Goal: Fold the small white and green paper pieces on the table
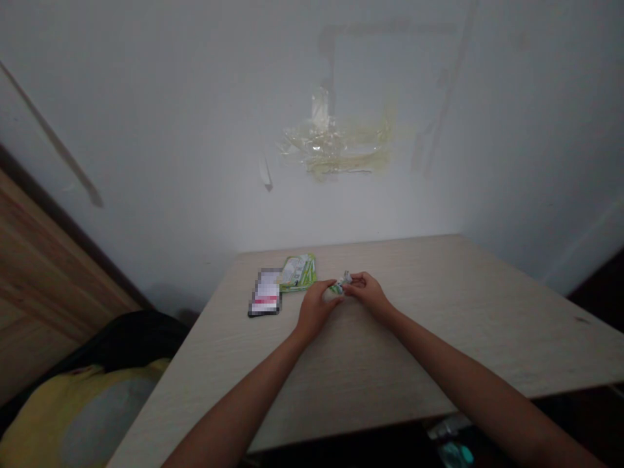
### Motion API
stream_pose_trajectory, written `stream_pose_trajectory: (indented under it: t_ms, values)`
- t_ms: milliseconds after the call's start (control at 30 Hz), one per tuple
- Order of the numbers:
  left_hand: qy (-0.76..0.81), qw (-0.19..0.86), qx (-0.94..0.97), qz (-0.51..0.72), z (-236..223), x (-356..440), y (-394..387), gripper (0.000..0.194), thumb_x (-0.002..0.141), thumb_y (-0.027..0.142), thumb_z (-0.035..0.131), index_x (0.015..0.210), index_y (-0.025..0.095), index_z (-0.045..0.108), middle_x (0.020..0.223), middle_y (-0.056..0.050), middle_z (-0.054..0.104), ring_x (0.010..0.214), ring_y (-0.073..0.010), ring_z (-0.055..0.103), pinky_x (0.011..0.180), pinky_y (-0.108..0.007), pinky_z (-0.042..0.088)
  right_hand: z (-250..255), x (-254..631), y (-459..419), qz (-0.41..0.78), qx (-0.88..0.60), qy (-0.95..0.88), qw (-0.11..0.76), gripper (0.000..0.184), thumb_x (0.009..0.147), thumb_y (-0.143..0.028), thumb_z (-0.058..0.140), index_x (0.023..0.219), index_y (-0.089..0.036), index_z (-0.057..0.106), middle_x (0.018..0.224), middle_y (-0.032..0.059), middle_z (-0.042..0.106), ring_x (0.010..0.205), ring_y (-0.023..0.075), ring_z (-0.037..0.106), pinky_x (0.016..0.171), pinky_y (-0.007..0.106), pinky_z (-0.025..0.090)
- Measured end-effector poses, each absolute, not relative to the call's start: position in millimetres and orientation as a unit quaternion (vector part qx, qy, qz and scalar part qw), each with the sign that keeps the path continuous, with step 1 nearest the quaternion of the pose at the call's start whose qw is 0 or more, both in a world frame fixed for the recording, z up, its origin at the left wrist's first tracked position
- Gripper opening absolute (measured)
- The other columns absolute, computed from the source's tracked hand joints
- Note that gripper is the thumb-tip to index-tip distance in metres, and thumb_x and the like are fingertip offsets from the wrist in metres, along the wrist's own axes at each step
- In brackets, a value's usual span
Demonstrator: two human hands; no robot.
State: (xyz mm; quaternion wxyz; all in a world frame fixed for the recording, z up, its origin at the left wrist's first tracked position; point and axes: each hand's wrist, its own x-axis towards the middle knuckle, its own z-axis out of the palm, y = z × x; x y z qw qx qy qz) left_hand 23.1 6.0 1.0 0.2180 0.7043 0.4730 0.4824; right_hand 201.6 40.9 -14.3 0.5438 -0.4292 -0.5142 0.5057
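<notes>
Between my two hands, over the middle of the table, is a small green-and-white wrapped piece (338,286), too small for me to tell its kind. My left hand (316,307) grips its left side between thumb and fingers. The fingertips of my right hand (369,294) pinch the whitish end on the right, close to my left fingertips. Just beyond my left hand lies a green-and-white printed packet (298,272), flat on the table. A phone (266,291) with a blurred-out screen lies to its left, against or close to the packet's edge.
The pale wooden table (419,370) reaches back to a grey wall (195,130) with clear tape (336,143) stuck on it. At the lower left, beside the table, are a yellow-and-grey cushion-like thing (92,409) and a wooden panel (49,279). Beneath the front edge are partly hidden items.
</notes>
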Motion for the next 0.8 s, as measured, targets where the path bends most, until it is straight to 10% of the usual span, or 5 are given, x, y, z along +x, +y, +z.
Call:
stream_pose_trajectory:
  t_ms: [300,533,800]
  values:
    - [0.474,0.197,0.705,0.489,5,20,6,0.033,0.074,0.026,0.073,0.106,0.024,0.071,0.11,-0.007,0.071,0.107,-0.0248,0.062,0.101,-0.039,0.043,-15,201,39,0.508,-0.428,-0.54,0.516,0.05,0.062,-0.048,0.081,0.094,-0.018,0.058,0.086,0.0064,0.071,0.078,0.0219,0.069,0.077,0.04,0.058]
    - [0.47,0.191,0.723,0.469,4,16,11,0.032,0.078,0.025,0.069,0.111,0.021,0.068,0.113,-0.006,0.071,0.108,-0.0217,0.064,0.101,-0.039,0.046,-12,223,51,0.342,-0.442,-0.661,0.5,0.067,0.06,-0.032,0.084,0.122,-0.023,0.059,0.131,0.0109,0.057,0.108,0.0232,0.06,0.082,0.036,0.055]
    - [0.443,0.14,0.762,0.451,2,9,16,0.03,0.082,0.027,0.067,0.112,0.022,0.067,0.115,-0.006,0.07,0.111,-0.0211,0.062,0.103,-0.042,0.046,-2,237,50,0.203,-0.397,-0.775,0.449,0.038,0.071,-0.027,0.08,0.108,-0.025,0.07,0.108,0.0062,0.07,0.106,0.0237,0.061,0.098,0.042,0.045]
